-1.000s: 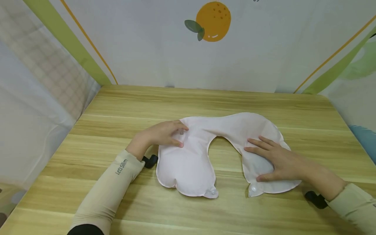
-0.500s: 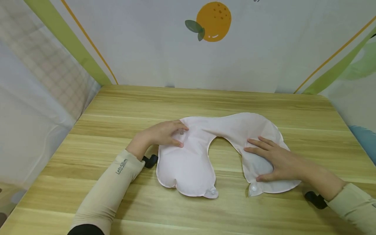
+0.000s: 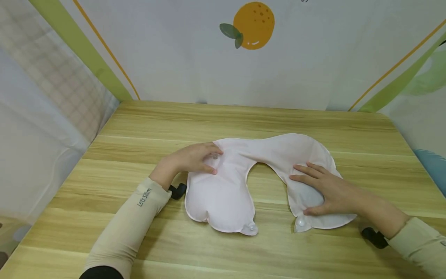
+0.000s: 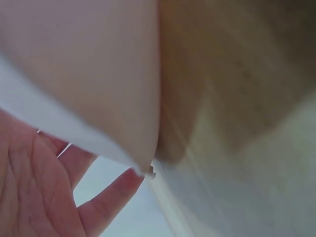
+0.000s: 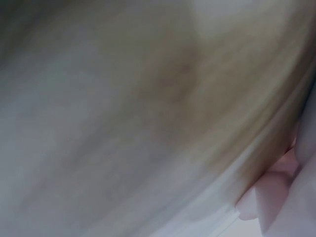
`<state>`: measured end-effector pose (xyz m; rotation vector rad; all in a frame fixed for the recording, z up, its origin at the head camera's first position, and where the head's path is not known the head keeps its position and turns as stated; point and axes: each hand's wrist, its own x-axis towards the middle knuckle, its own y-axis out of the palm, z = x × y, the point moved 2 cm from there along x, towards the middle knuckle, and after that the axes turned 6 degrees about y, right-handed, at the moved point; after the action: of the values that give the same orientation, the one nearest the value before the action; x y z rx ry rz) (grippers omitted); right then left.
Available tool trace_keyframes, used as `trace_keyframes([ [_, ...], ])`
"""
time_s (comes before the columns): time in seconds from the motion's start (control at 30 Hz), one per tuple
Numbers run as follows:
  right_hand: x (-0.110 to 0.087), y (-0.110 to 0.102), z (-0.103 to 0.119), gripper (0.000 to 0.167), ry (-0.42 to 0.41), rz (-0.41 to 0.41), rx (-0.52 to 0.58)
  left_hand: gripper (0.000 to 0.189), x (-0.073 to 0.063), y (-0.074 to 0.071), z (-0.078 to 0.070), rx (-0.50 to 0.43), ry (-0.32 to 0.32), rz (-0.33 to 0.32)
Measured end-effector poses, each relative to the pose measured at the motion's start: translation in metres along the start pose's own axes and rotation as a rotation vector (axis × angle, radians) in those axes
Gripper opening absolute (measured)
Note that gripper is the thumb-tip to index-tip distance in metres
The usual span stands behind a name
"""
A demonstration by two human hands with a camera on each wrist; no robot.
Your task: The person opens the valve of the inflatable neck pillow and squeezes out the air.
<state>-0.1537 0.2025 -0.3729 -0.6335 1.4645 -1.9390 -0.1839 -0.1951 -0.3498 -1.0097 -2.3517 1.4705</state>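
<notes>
A pale pink, U-shaped inflatable neck pillow (image 3: 223, 197) lies on the wooden table (image 3: 223, 255), its two ends toward me. It looks puffy on the left half and flatter and wrinkled on the right. My left hand (image 3: 193, 158) rests on the upper left part, thumb and fingers spread around a small clear valve (image 3: 215, 157). In the left wrist view the fingers (image 4: 111, 200) reach out along the pillow's edge. With fingers spread, my right hand (image 3: 331, 190) rests on the right arm of the pillow. Each end carries a snap button, such as the right one (image 3: 301, 223).
Black wrist camera parts show under the left wrist (image 3: 178, 191) and the right wrist (image 3: 374, 237). Behind the table hangs a white curtain (image 3: 174, 54) printed with an orange. Another curtain (image 3: 42, 116) borders the left edge.
</notes>
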Motion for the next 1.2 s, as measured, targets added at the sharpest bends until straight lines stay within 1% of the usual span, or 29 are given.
trace_keyframes([
  [0.3,0.004,0.001,0.002,0.082,-0.027,-0.026,-0.012,0.061,0.002,-0.002,0.002,0.011,0.018,-0.005],
  [0.4,0.006,0.001,0.002,0.082,-0.033,-0.021,-0.004,0.061,0.002,-0.003,0.003,0.007,0.022,-0.003],
  [0.57,0.003,-0.003,0.004,0.082,0.022,0.024,0.038,0.058,0.002,-0.004,0.002,-0.001,0.034,0.004],
  [0.7,-0.001,-0.008,0.003,0.075,0.063,0.016,0.057,0.054,0.002,-0.004,-0.001,-0.015,0.027,-0.010],
  [0.8,-0.002,-0.015,-0.001,0.072,0.064,-0.022,0.063,0.051,0.003,-0.006,-0.005,-0.020,0.029,-0.034],
  [0.93,-0.002,-0.024,-0.007,0.071,0.077,-0.060,0.095,0.048,0.005,-0.011,-0.015,-0.003,0.059,-0.066],
  [1.07,-0.005,-0.028,-0.014,0.067,0.105,-0.069,0.121,0.046,0.012,-0.015,-0.027,0.027,0.098,-0.087],
  [1.2,-0.008,-0.029,-0.021,0.063,0.116,-0.088,0.143,0.045,0.022,-0.017,-0.040,0.048,0.135,-0.089],
])
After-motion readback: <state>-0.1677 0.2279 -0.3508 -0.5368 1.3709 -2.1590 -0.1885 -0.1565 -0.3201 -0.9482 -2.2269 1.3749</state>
